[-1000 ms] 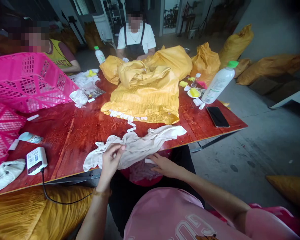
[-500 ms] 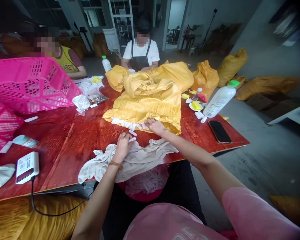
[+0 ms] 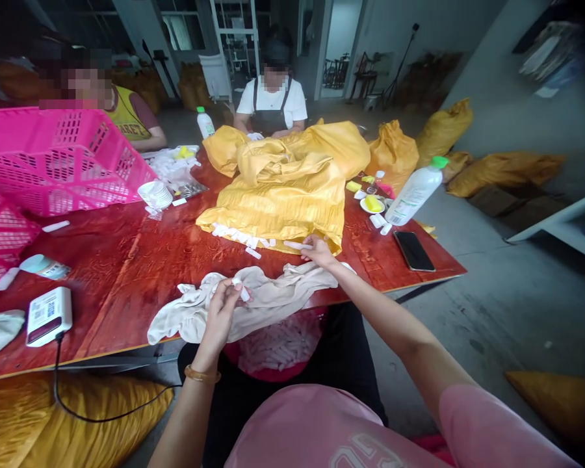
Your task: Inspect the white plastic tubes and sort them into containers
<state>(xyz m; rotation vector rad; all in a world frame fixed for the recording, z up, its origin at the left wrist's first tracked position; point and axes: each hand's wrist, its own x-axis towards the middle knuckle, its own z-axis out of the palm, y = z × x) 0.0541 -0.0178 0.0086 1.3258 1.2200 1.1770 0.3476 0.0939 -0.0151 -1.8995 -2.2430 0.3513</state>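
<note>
My left hand (image 3: 223, 305) is raised over the crumpled grey-white cloth (image 3: 268, 296), with its fingers closed on a small white tube-like piece (image 3: 242, 292). My right hand (image 3: 318, 251) is at the mouth of the yellow woven sack (image 3: 292, 201), pinching a second white piece (image 3: 297, 245) that points left. More such pieces (image 3: 234, 234) spill from the sack's mouth, and a single one (image 3: 253, 253) lies on the red table in front of them. In my lap a pink tub (image 3: 273, 375) holds a heap of the same white pieces.
Pink baskets (image 3: 102, 162) stand at the left. Nearer are a white box (image 3: 49, 316) with a black cable and a small jar (image 3: 43, 266). A phone (image 3: 414, 251), a green-capped bottle (image 3: 416, 192) and a dish (image 3: 372, 205) are at the right. Two people sit across the table.
My left hand has drawn back toward me, lifting a white piece off the table area by the cloth. My right hand has shifted slightly right and now holds a white piece.
</note>
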